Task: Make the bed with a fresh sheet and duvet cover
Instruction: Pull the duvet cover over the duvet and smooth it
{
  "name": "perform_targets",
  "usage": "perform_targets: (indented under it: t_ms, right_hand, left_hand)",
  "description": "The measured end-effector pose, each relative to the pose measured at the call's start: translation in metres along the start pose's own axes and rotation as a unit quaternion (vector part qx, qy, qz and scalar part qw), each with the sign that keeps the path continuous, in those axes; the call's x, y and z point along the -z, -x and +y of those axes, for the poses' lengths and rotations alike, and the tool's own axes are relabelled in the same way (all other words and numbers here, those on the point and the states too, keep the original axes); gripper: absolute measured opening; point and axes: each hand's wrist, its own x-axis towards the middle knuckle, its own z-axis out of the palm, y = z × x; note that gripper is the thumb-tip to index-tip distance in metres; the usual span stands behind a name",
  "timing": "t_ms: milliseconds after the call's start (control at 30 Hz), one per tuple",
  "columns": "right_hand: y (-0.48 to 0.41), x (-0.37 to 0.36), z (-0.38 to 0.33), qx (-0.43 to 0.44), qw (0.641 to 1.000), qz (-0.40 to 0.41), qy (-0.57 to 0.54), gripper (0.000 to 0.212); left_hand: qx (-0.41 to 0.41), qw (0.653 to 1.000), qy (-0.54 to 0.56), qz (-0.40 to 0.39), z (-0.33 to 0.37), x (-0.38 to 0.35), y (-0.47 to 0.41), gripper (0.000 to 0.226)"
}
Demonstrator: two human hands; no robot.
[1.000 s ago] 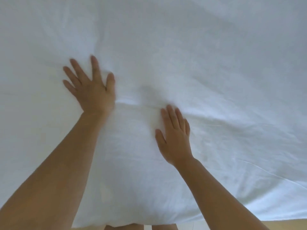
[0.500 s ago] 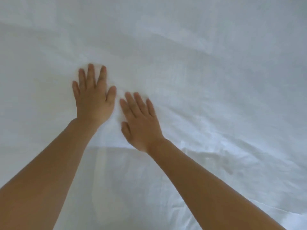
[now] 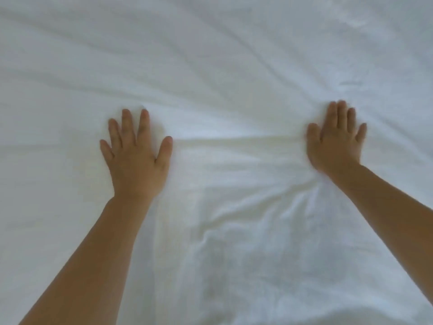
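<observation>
My left hand (image 3: pixel 136 160) at nine o'clock and right hand (image 3: pixel 335 141) at three press flat, fingers straight, gripping nothing, on the white cloth (image 3: pixel 234 66) (sheet or cover, I cannot tell) filling the view, set well apart, I reckon, to stretch out the creases (image 3: pixel 236 144) between them.

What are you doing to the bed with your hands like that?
A person is making the bed. The left hand and the right hand both press flat on the white bedding, fingers straight, set wide apart, as if smoothing it. Whether this is the sheet or the duvet cover cannot be told. Wrinkles show between the hands and nearer the person, so the smoothing is not done yet.
</observation>
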Motion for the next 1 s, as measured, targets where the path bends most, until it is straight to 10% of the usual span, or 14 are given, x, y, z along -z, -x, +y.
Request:
perform_targets:
  t_ms: [167,300,500,867,1000]
  right_hand:
    - [0.071,-0.013,-0.172,0.439,0.889,0.092,-0.096,0.062]
    - [0.103,-0.023,-0.287,0.612,0.786,-0.087,0.000,0.060]
    - [-0.031,-0.019,-0.321,0.514,0.856,0.025,0.059,0.061]
    - [-0.207,0.039,-0.143,0.127,0.988,-0.007,0.087,0.069]
    - [-0.152,0.047,-0.252,0.366,0.927,0.072,-0.041,0.060]
  left_hand:
    - [0.088,0.993,-0.033,0.066,-0.048,0.035,-0.053,0.057]
    - [0.163,0.982,-0.042,0.083,-0.107,0.051,-0.074,0.053]
    - [0.157,0.984,-0.070,0.050,-0.124,0.046,-0.091,0.062]
    - [0.056,0.995,-0.077,0.003,0.022,-0.015,-0.182,0.072]
    - [0.051,0.977,0.153,0.140,0.020,-0.017,-0.170,0.076]
